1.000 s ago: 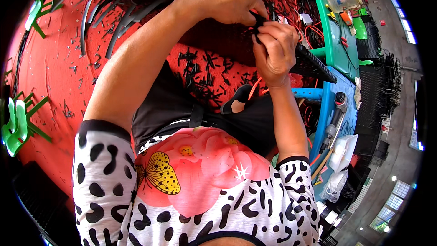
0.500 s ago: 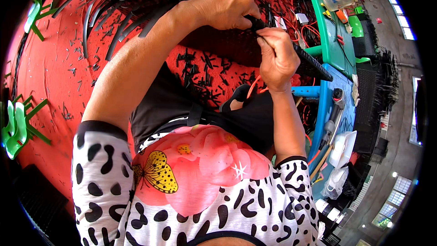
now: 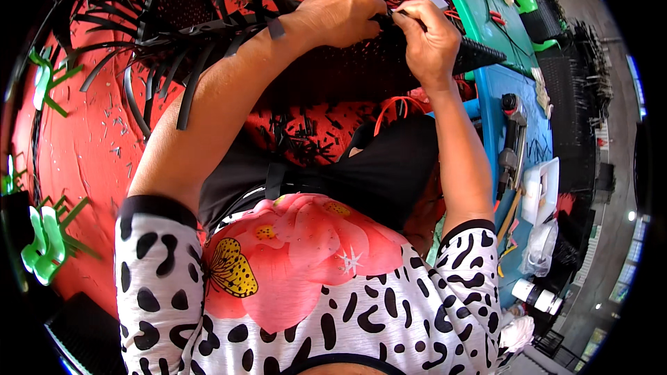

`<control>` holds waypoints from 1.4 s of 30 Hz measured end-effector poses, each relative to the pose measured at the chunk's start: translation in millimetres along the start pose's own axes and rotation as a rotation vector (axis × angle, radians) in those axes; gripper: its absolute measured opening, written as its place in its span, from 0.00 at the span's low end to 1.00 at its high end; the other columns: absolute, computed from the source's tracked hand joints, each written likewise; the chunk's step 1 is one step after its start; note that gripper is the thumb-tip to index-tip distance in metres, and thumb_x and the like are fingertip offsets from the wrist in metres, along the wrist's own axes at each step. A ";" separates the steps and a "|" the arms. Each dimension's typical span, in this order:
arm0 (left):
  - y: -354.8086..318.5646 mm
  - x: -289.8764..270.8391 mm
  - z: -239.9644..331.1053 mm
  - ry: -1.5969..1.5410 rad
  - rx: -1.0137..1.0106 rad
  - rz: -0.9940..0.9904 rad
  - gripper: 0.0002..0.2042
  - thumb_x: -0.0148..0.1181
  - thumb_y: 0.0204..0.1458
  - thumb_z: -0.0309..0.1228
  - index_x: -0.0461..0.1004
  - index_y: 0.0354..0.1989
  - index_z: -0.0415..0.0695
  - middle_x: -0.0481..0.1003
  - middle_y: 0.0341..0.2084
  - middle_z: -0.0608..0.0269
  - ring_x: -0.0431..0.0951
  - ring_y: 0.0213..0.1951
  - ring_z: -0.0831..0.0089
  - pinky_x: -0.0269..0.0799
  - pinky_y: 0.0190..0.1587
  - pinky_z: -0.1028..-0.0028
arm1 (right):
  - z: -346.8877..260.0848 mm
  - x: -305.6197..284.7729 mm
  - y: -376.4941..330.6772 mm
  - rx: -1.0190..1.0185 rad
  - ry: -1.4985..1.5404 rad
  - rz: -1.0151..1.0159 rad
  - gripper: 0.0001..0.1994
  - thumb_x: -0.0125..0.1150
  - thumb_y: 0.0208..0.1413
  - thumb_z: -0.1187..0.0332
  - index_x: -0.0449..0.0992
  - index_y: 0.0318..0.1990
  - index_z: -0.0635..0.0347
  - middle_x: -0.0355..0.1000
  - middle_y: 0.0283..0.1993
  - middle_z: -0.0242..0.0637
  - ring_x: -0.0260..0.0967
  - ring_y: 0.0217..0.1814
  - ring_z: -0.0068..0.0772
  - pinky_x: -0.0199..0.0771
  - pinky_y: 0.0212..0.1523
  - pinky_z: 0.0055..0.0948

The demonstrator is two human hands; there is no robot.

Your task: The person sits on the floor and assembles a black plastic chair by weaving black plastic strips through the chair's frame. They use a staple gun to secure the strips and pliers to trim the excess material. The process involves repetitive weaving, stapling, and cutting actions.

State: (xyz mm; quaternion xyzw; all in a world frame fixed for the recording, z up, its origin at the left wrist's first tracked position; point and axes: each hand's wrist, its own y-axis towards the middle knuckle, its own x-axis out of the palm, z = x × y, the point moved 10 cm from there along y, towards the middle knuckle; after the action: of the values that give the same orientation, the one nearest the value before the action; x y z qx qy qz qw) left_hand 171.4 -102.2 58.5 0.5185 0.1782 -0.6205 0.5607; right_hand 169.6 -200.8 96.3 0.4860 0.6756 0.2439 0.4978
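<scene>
A large black woven piece (image 3: 326, 73), with many loose flat strips (image 3: 177, 73) fanning out on its left, lies across my lap and beyond. At its upper edge my left hand (image 3: 342, 15) is closed, fingers curled down on the weave. Just to the right, my right hand (image 3: 432, 38) pinches a thin black strip between thumb and fingertips at that same edge. The two hands' fingertips almost meet. What lies under the left fingers is mostly hidden. A ribbed black edge of the piece (image 3: 479, 55) runs out to the right behind my right wrist.
Red floor (image 3: 90, 160) carries scattered black scraps. Small green stools (image 3: 45, 243) stand at left. On the right, a green table (image 3: 479, 10) holds red-handled pliers (image 3: 497, 18); a blue table (image 3: 493, 87) holds a power tool (image 3: 513, 114) and a white tray (image 3: 540, 191). A red hose (image 3: 389, 105) curves past my knee.
The woven piece has come up and nearer, its strips now lying over my left forearm. The right hand has moved up and slightly right, a little apart from the left. The view has shifted.
</scene>
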 end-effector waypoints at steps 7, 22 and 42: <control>17.1 -4.7 -4.4 -0.113 0.040 0.040 0.17 0.61 0.40 0.28 0.73 0.42 0.40 0.76 0.36 0.48 0.76 0.42 0.54 0.71 0.44 0.63 | 38.1 12.4 8.7 0.061 -0.013 -0.109 0.05 0.64 0.45 0.78 0.74 0.31 0.63 0.73 0.29 0.37 0.72 0.30 0.28 0.70 0.32 0.24; 49.4 -9.4 -32.3 -0.130 -0.092 0.205 0.10 0.63 0.40 0.28 0.76 0.32 0.40 0.76 0.27 0.48 0.78 0.33 0.54 0.72 0.36 0.64 | 36.9 8.6 42.9 -0.045 -0.172 -0.104 0.06 0.61 0.41 0.80 0.70 0.26 0.63 0.69 0.27 0.44 0.70 0.30 0.48 0.69 0.30 0.36; 75.6 -2.4 -62.4 -0.150 -0.154 0.175 0.09 0.67 0.38 0.27 0.71 0.20 0.38 0.70 0.14 0.54 0.71 0.20 0.67 0.67 0.25 0.67 | 52.5 25.9 16.8 -0.081 -0.567 -0.079 0.19 0.62 0.37 0.70 0.64 0.37 0.66 0.65 0.33 0.49 0.65 0.40 0.52 0.64 0.42 0.44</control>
State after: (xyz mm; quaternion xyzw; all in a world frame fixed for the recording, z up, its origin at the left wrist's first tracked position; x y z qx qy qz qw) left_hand 265.3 -74.1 62.8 0.4397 0.1371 -0.5906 0.6626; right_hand 223.5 -178.8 78.5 0.4879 0.5177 0.1052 0.6949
